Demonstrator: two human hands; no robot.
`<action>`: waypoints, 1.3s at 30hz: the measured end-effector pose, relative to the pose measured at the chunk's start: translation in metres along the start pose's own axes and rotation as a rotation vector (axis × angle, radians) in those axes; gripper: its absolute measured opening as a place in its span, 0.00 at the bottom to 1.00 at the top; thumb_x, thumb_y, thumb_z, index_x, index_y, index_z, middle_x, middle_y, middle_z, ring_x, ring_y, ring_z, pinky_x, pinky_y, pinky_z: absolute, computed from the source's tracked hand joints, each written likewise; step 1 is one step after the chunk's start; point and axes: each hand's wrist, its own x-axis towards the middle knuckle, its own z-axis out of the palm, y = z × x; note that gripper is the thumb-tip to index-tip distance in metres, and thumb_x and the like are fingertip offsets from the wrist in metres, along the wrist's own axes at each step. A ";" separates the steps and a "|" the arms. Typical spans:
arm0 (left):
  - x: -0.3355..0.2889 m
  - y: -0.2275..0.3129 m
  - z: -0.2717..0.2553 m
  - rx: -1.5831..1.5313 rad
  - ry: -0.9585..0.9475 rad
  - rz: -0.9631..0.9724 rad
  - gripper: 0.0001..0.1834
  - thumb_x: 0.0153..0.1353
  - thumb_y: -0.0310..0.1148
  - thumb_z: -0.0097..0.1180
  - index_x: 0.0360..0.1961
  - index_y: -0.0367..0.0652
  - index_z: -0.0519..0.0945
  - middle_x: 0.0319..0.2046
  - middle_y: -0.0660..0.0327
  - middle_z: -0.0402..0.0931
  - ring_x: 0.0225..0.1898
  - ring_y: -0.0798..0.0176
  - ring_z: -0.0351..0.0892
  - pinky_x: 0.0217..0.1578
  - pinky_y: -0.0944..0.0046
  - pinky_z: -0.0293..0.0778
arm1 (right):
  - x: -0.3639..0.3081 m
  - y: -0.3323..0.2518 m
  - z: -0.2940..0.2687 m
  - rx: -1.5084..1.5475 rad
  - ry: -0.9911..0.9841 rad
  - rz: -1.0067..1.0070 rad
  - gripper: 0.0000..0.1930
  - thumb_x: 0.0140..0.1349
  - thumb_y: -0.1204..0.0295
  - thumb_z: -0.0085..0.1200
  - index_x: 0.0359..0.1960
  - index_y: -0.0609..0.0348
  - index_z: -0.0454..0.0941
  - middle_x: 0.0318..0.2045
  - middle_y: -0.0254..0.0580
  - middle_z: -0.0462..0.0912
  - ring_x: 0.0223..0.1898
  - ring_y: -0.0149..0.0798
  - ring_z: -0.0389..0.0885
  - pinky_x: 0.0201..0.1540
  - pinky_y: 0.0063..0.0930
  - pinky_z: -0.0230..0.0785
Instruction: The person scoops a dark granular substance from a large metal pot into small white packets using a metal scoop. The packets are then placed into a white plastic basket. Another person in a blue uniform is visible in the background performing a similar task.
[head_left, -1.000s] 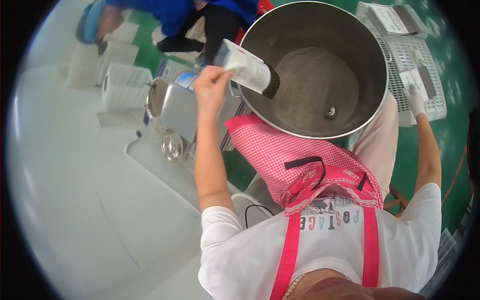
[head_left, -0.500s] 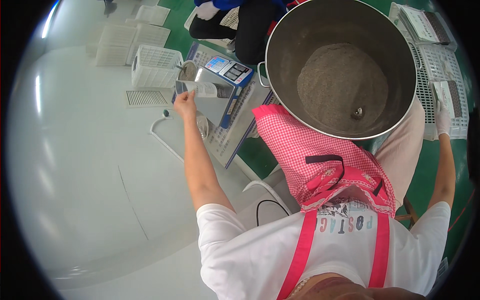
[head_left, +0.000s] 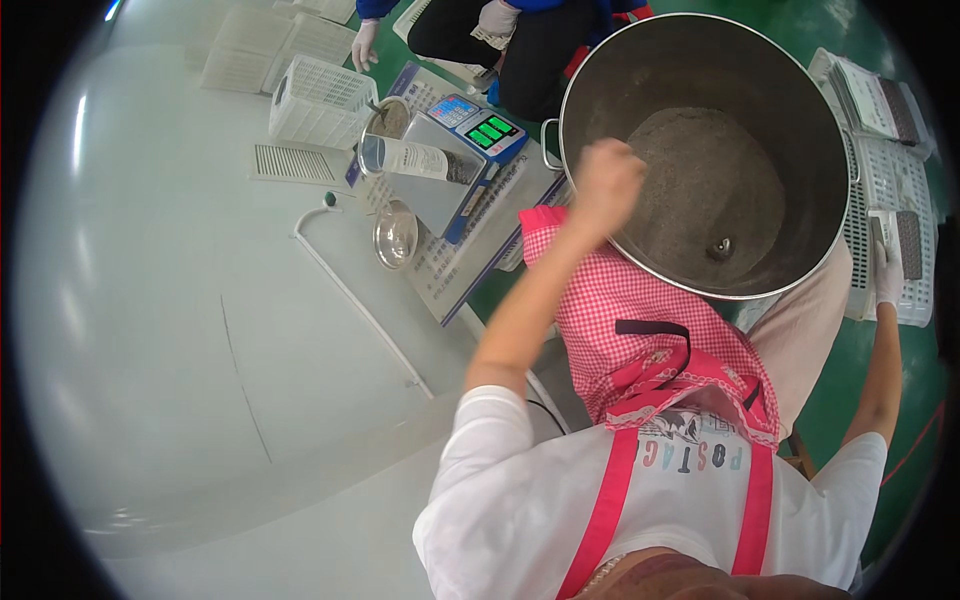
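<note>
My bare left hand (head_left: 608, 190) is over the left rim of a large steel pot (head_left: 700, 290), its fingers smeared by motion. Inside the pot lies a heap of grey-brown granular powder (head_left: 690, 180), with a small metal scoop-like piece (head_left: 720, 247) partly sunk in it. A clear printed pouch (head_left: 415, 158) with dark contents at one end rests on the blue digital scale (head_left: 440, 210), whose display glows green. At the far right my gloved right hand (head_left: 888, 278) grips the edge of another pouch (head_left: 908, 245) on a white perforated crate.
A metal bowl (head_left: 396, 236) sits beside the scale, and a container of powder (head_left: 388, 122) stands behind it. White baskets (head_left: 322, 105) are at the upper left. More pouches (head_left: 870, 98) lie on the crate (head_left: 900, 300). A co-worker's gloved hand (head_left: 365, 45) shows at the top.
My left hand has let go of the pouch on the scale and swung right to the pot. The scale display has lit up green. My right hand stays at the crate's pouch.
</note>
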 end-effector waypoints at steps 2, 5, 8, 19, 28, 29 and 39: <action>-0.017 0.028 0.058 -0.266 -0.374 -0.061 0.11 0.55 0.31 0.61 0.39 0.42 0.85 0.46 0.51 0.77 0.52 0.47 0.74 0.55 0.52 0.71 | 0.004 0.003 -0.009 -0.043 -0.002 0.024 0.24 0.72 0.55 0.46 0.59 0.60 0.75 0.50 0.60 0.81 0.53 0.60 0.78 0.56 0.44 0.70; -0.038 0.040 0.117 -0.273 -0.870 -0.040 0.14 0.56 0.34 0.61 0.44 0.43 0.84 0.46 0.52 0.79 0.53 0.48 0.76 0.52 0.52 0.73 | 0.009 0.011 -0.048 -0.147 0.129 -0.086 0.23 0.73 0.56 0.44 0.59 0.58 0.76 0.53 0.56 0.80 0.55 0.58 0.78 0.56 0.43 0.70; -0.041 0.047 0.106 -0.140 -0.980 -0.106 0.14 0.57 0.34 0.61 0.44 0.44 0.85 0.44 0.51 0.81 0.50 0.47 0.79 0.50 0.51 0.75 | -0.012 -0.083 -0.112 -0.176 0.137 -0.140 0.20 0.72 0.63 0.44 0.58 0.59 0.77 0.54 0.53 0.80 0.56 0.54 0.78 0.56 0.39 0.70; -0.021 0.077 0.115 -1.279 -0.396 -0.707 0.25 0.74 0.47 0.46 0.56 0.36 0.77 0.49 0.58 0.81 0.47 0.60 0.80 0.48 0.58 0.77 | -0.145 -0.364 -0.015 0.403 -0.133 -0.627 0.10 0.64 0.73 0.51 0.44 0.60 0.80 0.38 0.57 0.82 0.43 0.58 0.82 0.44 0.45 0.75; -0.031 0.048 0.135 -1.076 -0.461 -0.756 0.19 0.73 0.41 0.49 0.50 0.33 0.80 0.41 0.61 0.82 0.41 0.68 0.81 0.41 0.65 0.77 | -0.158 -0.297 -0.052 0.818 -0.156 -0.532 0.12 0.65 0.75 0.52 0.49 0.64 0.79 0.46 0.54 0.81 0.47 0.54 0.80 0.52 0.38 0.72; -0.029 0.051 0.131 -0.982 -0.498 -0.728 0.19 0.72 0.40 0.51 0.47 0.33 0.82 0.38 0.63 0.83 0.39 0.70 0.80 0.38 0.67 0.75 | -0.161 -0.272 -0.068 0.826 -0.095 -0.459 0.11 0.65 0.75 0.52 0.47 0.64 0.80 0.43 0.54 0.82 0.45 0.55 0.80 0.50 0.39 0.73; -0.037 0.029 0.150 -0.583 -0.345 -0.525 0.19 0.63 0.41 0.61 0.26 0.33 0.81 0.17 0.51 0.77 0.20 0.65 0.75 0.25 0.57 0.68 | -0.393 -0.012 -0.125 -0.441 -1.567 0.114 0.27 0.61 0.45 0.46 0.38 0.54 0.87 0.35 0.47 0.87 0.43 0.49 0.85 0.49 0.44 0.74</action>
